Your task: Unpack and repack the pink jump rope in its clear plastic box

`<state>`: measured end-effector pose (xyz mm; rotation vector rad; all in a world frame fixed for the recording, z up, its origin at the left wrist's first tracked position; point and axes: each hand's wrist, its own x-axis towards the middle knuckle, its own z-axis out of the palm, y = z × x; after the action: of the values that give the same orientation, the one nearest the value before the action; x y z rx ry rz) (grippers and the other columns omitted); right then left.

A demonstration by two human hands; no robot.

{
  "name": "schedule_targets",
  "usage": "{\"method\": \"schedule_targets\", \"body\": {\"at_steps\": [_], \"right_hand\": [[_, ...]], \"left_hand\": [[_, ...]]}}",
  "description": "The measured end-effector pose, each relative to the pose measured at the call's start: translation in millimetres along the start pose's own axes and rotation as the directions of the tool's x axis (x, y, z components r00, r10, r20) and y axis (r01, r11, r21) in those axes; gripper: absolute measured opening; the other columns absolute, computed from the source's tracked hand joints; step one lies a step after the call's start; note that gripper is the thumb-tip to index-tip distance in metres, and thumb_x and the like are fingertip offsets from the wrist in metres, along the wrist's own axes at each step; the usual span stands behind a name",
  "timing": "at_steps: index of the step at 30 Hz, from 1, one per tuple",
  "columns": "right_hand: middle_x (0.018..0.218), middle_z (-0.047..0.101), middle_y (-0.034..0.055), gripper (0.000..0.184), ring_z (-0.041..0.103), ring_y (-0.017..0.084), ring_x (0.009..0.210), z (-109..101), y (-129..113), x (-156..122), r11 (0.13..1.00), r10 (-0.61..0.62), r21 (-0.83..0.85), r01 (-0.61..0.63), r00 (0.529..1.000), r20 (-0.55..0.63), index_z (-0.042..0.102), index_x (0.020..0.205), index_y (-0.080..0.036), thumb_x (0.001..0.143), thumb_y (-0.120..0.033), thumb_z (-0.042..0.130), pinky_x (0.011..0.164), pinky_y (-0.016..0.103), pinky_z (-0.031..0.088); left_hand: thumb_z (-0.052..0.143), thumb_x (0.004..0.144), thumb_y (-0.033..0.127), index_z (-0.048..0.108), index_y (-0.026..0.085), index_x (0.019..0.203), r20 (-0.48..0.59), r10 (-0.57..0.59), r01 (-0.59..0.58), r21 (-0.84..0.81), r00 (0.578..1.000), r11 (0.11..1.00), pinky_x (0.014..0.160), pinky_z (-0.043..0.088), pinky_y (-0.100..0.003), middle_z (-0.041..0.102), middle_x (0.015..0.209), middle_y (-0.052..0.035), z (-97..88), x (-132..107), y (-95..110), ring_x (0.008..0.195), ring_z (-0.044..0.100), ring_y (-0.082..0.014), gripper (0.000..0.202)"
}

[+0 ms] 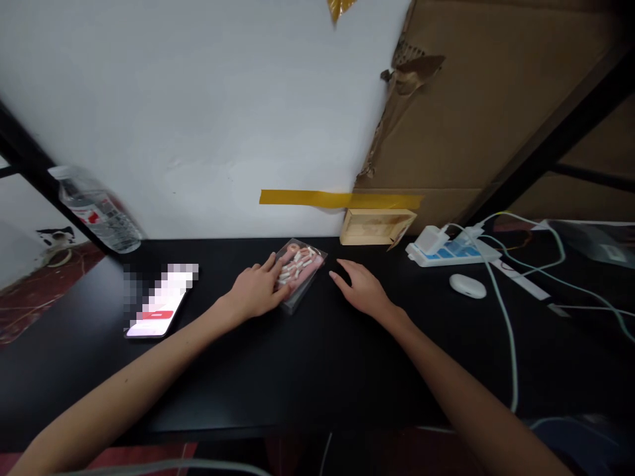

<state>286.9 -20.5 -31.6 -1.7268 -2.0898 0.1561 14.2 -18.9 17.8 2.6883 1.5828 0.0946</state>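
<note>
A small clear plastic box (303,272) with pink and white pieces inside lies at an angle in the middle of the black table. The kind of pieces cannot be made out. My left hand (256,289) has its thumb and fingers around the box's left end, holding it. Just right of the box, my right hand (362,287) hovers at or rests on the table with its thumb and fingers apart. Nothing is in it, and a narrow gap separates it from the box.
A lit phone (161,307) lies on the left of the black table (278,377), with a plastic bottle (102,215) behind it. A wooden frame-like box (377,227) leans at the wall. Rightward are a power strip (454,251), a white earbud case (467,286) and loose cables (510,344).
</note>
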Motion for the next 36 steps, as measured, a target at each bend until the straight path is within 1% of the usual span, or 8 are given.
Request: {"method": "schedule_targets", "body": {"at_steps": [5, 8, 13, 15, 17, 22, 29, 36], "right_hand": [[0.162, 0.034, 0.0140, 0.075, 0.036, 0.031, 0.147, 6, -8, -8, 0.938, -0.290, 0.214, 0.273, 0.956, 0.052, 0.016, 0.161, -0.018, 0.101, -0.059, 0.033, 0.119, 0.054, 0.032], [0.166, 0.022, 0.0116, 0.076, 0.029, 0.030, 0.150, 7, -6, -8, 0.929, -0.315, 0.234, 0.286, 0.944, 0.097, 0.004, 0.162, -0.021, 0.102, -0.060, 0.029, 0.121, 0.054, 0.029], [0.163, 0.030, 0.0105, 0.070, 0.025, 0.033, 0.151, 6, 5, -2, 0.983, -0.179, 0.069, 0.169, 0.968, 0.178, 0.017, 0.161, -0.021, 0.103, -0.060, 0.020, 0.122, 0.060, 0.020], [0.162, 0.032, 0.0114, 0.072, 0.025, 0.034, 0.151, 7, 8, -1, 0.987, -0.162, 0.032, 0.158, 0.969, 0.187, 0.023, 0.160, -0.018, 0.102, -0.060, 0.018, 0.122, 0.059, 0.020], [0.162, 0.032, 0.0113, 0.071, 0.024, 0.033, 0.151, 8, 9, 0, 0.985, -0.175, 0.027, 0.173, 0.965, 0.193, 0.027, 0.159, -0.017, 0.103, -0.059, 0.017, 0.122, 0.057, 0.021], [0.162, 0.034, 0.0099, 0.062, 0.026, 0.031, 0.151, 11, 16, 2, 0.974, -0.225, 0.041, 0.221, 0.957, 0.184, 0.027, 0.159, -0.017, 0.104, -0.045, 0.021, 0.122, 0.054, 0.026], [0.162, 0.033, 0.0097, 0.061, 0.026, 0.031, 0.151, 16, 24, 2, 0.958, -0.264, -0.064, 0.278, 0.949, 0.173, 0.019, 0.161, -0.019, 0.102, -0.034, 0.029, 0.120, 0.055, 0.030], [0.161, 0.034, 0.0124, 0.057, 0.024, 0.035, 0.151, 17, 22, -1, 0.953, -0.240, -0.146, 0.266, 0.955, 0.172, 0.035, 0.156, -0.017, 0.101, -0.033, 0.029, 0.119, 0.058, 0.028]], "left_hand": [[0.038, 0.100, 0.048, 0.050, 0.015, 0.142, -0.078, 0.010, -0.014, -0.054, 0.997, 0.998, 0.089, 0.052, -0.045, 0.053, 0.143, -0.0203, 1.7, -6, 17, 0.114, 0.065, -0.0358, 0.054], [0.035, 0.102, 0.039, 0.065, 0.018, 0.118, -0.143, 0.050, -0.065, -0.103, 0.988, 0.993, 0.083, 0.054, -0.040, 0.066, 0.122, -0.0143, 5.3, -1, 9, 0.102, 0.070, -0.0290, 0.040], [0.039, 0.099, 0.033, 0.062, 0.020, 0.123, -0.235, -0.039, -0.021, -0.247, 0.971, 0.969, 0.082, 0.055, -0.038, 0.074, 0.102, -0.0076, 24.9, 17, -25, 0.092, 0.072, -0.0250, 0.036], [0.037, 0.100, 0.038, 0.055, 0.016, 0.135, -0.242, 0.014, -0.080, -0.266, 0.970, 0.961, 0.093, 0.053, -0.042, 0.070, 0.123, -0.0120, 36.4, 22, -37, 0.110, 0.068, -0.0276, 0.045], [0.032, 0.100, 0.037, 0.044, 0.009, 0.146, -0.217, 0.151, -0.196, -0.204, 0.964, 0.959, 0.112, 0.039, -0.046, 0.051, 0.148, -0.0178, 47.4, 24, -43, 0.138, 0.047, -0.0298, 0.055], [0.028, 0.099, 0.035, 0.024, 0.007, 0.156, -0.089, 0.208, -0.215, -0.068, 0.974, 0.974, 0.121, 0.019, -0.051, 0.028, 0.162, -0.0162, 62.5, 20, -41, 0.151, 0.021, -0.0303, 0.064], [0.020, 0.103, 0.047, 0.019, 0.009, 0.158, -0.066, 0.203, -0.205, -0.030, 0.977, 0.978, 0.122, 0.015, -0.048, 0.024, 0.163, -0.0158, 64.1, 16, -35, 0.152, 0.017, -0.0297, 0.067], [0.013, 0.104, 0.048, 0.022, 0.012, 0.158, -0.082, 0.183, -0.190, -0.077, 0.980, 0.979, 0.122, 0.016, -0.046, 0.026, 0.163, -0.0130, 64.1, 16, -36, 0.152, 0.019, -0.0267, 0.065]]}}
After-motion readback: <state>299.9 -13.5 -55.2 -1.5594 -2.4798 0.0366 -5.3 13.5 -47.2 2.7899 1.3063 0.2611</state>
